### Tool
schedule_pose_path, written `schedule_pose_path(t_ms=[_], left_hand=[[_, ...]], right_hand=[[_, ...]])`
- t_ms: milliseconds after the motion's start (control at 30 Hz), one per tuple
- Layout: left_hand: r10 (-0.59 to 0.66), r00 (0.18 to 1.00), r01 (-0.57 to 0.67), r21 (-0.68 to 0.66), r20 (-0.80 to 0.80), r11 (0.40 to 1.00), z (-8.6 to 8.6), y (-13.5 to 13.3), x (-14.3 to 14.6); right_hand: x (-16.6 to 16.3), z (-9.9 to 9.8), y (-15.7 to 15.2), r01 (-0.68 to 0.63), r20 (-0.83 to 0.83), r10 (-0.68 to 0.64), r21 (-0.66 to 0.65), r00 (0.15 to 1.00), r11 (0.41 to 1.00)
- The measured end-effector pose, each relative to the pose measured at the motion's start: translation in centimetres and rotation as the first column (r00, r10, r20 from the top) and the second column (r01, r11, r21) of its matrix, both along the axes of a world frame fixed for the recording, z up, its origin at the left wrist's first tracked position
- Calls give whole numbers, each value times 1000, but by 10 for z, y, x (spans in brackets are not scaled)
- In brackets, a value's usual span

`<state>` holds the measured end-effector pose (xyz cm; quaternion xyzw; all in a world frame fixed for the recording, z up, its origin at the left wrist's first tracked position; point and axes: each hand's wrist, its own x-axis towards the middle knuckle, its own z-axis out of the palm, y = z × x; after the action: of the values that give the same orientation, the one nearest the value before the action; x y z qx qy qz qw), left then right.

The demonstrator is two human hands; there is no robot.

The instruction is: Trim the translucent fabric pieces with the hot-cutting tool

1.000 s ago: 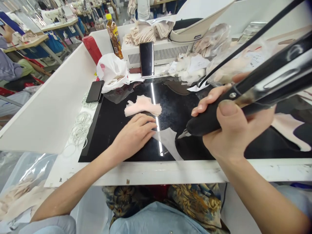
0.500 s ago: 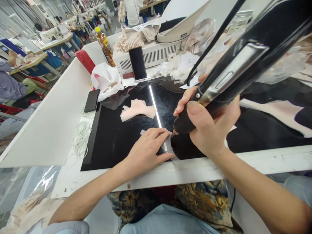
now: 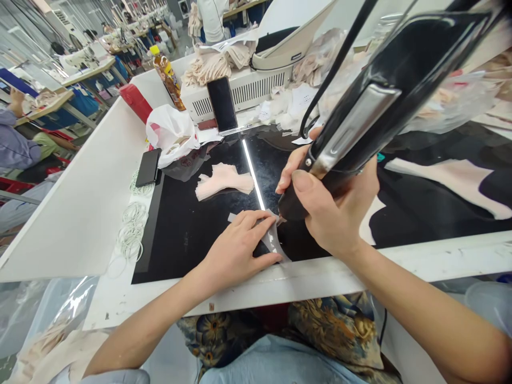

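Note:
My right hand (image 3: 334, 205) is closed around a thick black corded hand tool (image 3: 360, 117) with a long silver lever on its side. The tool slants down to the left, and its small brownish tip meets the edge of a thin translucent strip (image 3: 273, 241); whether it touches cannot be made out. Flat on that strip lies my left hand (image 3: 240, 240), fingers stretched, holding it against the black work surface (image 3: 172, 229). Left of the tool, beyond my left hand, is a stack of pale pink fabric pieces (image 3: 224, 181). More pale pink cut fabric (image 3: 448, 181) lies to the right.
A black phone (image 3: 148, 167) and several white rubber bands (image 3: 132, 229) lie along the left edge. Behind are a white plastic bag (image 3: 170, 130), an upright phone (image 3: 222, 104), a drink bottle (image 3: 168, 77) and a vented white box (image 3: 260, 90). A black cable (image 3: 340, 58) hangs beside the tool.
The tool and my right hand have shifted slightly left, and the tool's upper end has tilted lower. My left hand stays on the strip. The whole view has moved a little.

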<state>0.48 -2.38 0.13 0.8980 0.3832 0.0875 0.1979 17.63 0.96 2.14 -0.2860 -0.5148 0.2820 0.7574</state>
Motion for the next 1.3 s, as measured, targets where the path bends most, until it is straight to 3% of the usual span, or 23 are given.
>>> schedule_pose_path(t_ms=[333, 500, 933, 1300], left_hand=[[4, 1000, -4, -4, 10, 1000, 0, 0, 0], [1, 1000, -1, 8, 10, 1000, -1, -1, 0], [-12, 1000, 12, 16, -5, 1000, -1, 0, -1], [-19, 1000, 20, 35, -10, 999, -3, 0, -2]], right_hand=[[-1, 0, -11, -100, -62, 101, 22, 993, 995], [-4, -1, -14, -52, -65, 53, 13, 996, 999], [4, 0, -29, -141, -68, 142, 18, 988, 990], [3, 6, -33, -89, -43, 88, -11, 995, 996]])
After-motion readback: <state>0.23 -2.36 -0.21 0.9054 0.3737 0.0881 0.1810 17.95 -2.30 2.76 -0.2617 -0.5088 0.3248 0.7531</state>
